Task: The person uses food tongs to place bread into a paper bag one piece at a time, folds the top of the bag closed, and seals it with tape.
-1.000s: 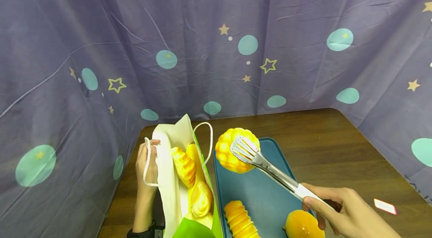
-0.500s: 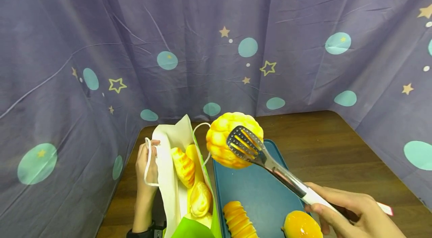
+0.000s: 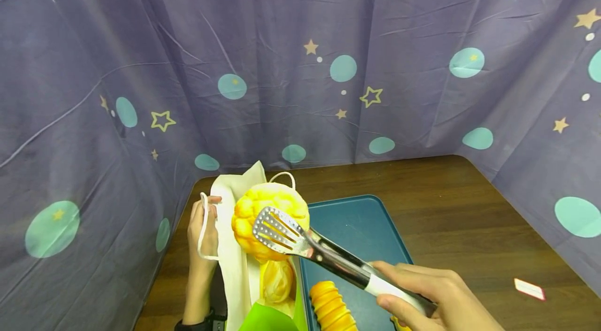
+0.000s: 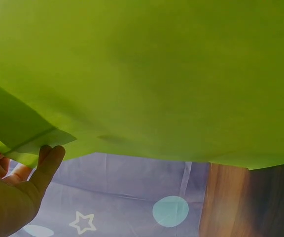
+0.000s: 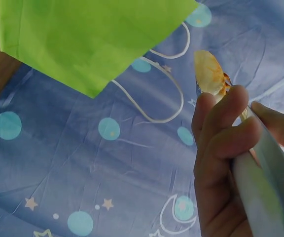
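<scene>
My right hand (image 3: pixel 432 289) grips metal tongs (image 3: pixel 345 267) with white handles. Between their slotted ends is a round, bumpy golden bun (image 3: pixel 277 196), above the open mouth of a paper bag (image 3: pixel 232 273), white inside and green outside. In the right wrist view, my right hand (image 5: pixel 221 143) curls round the tongs (image 5: pixel 270 182), and the bun (image 5: pixel 207 74) shows past the fingers. My left hand (image 3: pixel 203 232) holds the bag's left edge; in the left wrist view, that hand (image 4: pixel 18 197) pinches the green bag (image 4: pixel 157 74). A smooth bread (image 3: pixel 278 281) lies inside the bag.
Right of the bag lies a blue tray (image 3: pixel 352 216) with a ridged roll (image 3: pixel 331 307). Another yellow bun (image 3: pixel 398 323) is mostly hidden by my right hand. A white card (image 3: pixel 529 288) with a red edge lies on the wooden table (image 3: pixel 432 190). A patterned curtain (image 3: pixel 281 59) surrounds the table.
The right hand has carried the bun in the tongs left, from above the tray to above the bag. The bun now covers the ridged bread seen in the bag earlier. The left hand stays put.
</scene>
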`<action>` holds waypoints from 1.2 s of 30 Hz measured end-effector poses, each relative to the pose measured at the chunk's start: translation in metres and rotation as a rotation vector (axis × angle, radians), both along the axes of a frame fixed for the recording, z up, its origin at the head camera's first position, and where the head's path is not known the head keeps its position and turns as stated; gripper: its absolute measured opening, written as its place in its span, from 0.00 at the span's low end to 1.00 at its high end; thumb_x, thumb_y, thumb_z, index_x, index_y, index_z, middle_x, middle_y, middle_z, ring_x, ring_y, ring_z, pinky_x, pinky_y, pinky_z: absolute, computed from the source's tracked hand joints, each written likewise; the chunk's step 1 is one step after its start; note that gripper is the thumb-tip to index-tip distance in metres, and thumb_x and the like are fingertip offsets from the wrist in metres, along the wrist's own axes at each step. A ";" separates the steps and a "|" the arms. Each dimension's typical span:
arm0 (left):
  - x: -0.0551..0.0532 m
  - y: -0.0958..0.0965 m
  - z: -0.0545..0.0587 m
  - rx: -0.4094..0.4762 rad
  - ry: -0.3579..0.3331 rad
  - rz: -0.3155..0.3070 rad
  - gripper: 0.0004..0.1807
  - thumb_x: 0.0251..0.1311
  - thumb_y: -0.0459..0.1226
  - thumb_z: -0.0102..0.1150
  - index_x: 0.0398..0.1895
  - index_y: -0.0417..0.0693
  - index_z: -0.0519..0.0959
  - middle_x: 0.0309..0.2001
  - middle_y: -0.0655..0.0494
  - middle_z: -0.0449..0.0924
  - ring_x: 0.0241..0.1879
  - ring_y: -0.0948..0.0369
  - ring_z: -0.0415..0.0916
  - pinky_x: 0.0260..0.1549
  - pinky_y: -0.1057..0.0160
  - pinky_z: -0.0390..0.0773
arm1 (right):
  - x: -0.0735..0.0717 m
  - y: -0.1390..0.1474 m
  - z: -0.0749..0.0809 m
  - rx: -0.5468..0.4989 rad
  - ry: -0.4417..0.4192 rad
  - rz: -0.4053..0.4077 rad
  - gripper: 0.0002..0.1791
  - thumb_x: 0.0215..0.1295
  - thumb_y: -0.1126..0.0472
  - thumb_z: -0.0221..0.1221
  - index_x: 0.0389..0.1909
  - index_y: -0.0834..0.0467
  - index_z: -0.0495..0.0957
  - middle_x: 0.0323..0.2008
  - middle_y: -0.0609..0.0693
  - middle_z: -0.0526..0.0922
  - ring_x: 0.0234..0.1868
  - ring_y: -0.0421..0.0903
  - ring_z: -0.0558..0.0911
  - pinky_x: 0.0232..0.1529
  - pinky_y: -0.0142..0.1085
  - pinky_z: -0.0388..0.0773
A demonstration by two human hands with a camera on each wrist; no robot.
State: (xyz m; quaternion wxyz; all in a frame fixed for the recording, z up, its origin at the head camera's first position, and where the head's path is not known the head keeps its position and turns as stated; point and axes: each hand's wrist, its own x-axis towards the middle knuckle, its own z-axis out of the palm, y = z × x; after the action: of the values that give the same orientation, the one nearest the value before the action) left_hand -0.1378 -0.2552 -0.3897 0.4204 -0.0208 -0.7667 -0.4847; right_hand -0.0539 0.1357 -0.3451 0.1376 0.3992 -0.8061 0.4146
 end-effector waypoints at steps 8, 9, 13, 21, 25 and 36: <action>-0.001 -0.004 -0.003 -0.026 0.018 -0.013 0.20 0.78 0.35 0.40 0.29 0.29 0.71 0.44 0.38 0.78 0.40 0.71 0.66 0.41 0.74 0.63 | 0.001 -0.023 -0.003 0.053 0.017 -0.130 0.26 0.58 0.59 0.72 0.59 0.52 0.81 0.41 0.37 0.84 0.31 0.27 0.74 0.26 0.18 0.69; -0.001 -0.004 -0.003 -0.032 0.020 -0.017 0.21 0.78 0.36 0.39 0.28 0.29 0.69 0.45 0.37 0.78 0.41 0.71 0.67 0.42 0.74 0.63 | 0.001 -0.024 -0.004 0.064 0.027 -0.150 0.26 0.58 0.58 0.72 0.59 0.52 0.81 0.41 0.37 0.84 0.31 0.27 0.73 0.26 0.18 0.69; -0.001 -0.005 -0.003 -0.039 0.034 -0.017 0.22 0.79 0.37 0.39 0.30 0.27 0.70 0.44 0.37 0.78 0.40 0.71 0.67 0.43 0.75 0.63 | -0.001 -0.029 -0.007 0.081 0.047 -0.172 0.26 0.59 0.56 0.72 0.59 0.54 0.81 0.42 0.40 0.86 0.31 0.26 0.73 0.26 0.18 0.68; -0.003 -0.008 -0.002 -0.048 0.057 -0.015 0.26 0.80 0.42 0.38 0.34 0.26 0.75 0.41 0.38 0.76 0.39 0.72 0.65 0.41 0.75 0.63 | -0.002 -0.025 -0.006 0.113 -0.008 -0.188 0.27 0.59 0.54 0.72 0.60 0.52 0.81 0.47 0.46 0.87 0.37 0.30 0.78 0.29 0.22 0.75; -0.007 -0.009 -0.005 -0.043 0.088 -0.034 0.25 0.80 0.40 0.39 0.35 0.25 0.76 0.40 0.40 0.75 0.39 0.72 0.65 0.41 0.75 0.63 | -0.001 -0.015 -0.002 0.080 -0.010 -0.135 0.31 0.58 0.58 0.72 0.64 0.50 0.78 0.49 0.42 0.85 0.38 0.32 0.79 0.32 0.23 0.75; -0.008 -0.006 -0.003 -0.027 0.087 -0.045 0.27 0.80 0.43 0.40 0.33 0.24 0.73 0.40 0.41 0.77 0.40 0.72 0.67 0.42 0.75 0.63 | -0.004 0.052 -0.015 0.153 0.097 -0.155 0.41 0.41 0.64 0.79 0.63 0.50 0.79 0.55 0.42 0.84 0.53 0.37 0.83 0.51 0.16 0.70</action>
State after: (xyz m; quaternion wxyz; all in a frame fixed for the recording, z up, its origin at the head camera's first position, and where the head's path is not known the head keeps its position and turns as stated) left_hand -0.1461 -0.2613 -0.3927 0.4424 -0.0646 -0.7533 -0.4823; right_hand -0.0575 0.1880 -0.3602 0.1774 0.3645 -0.8562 0.3203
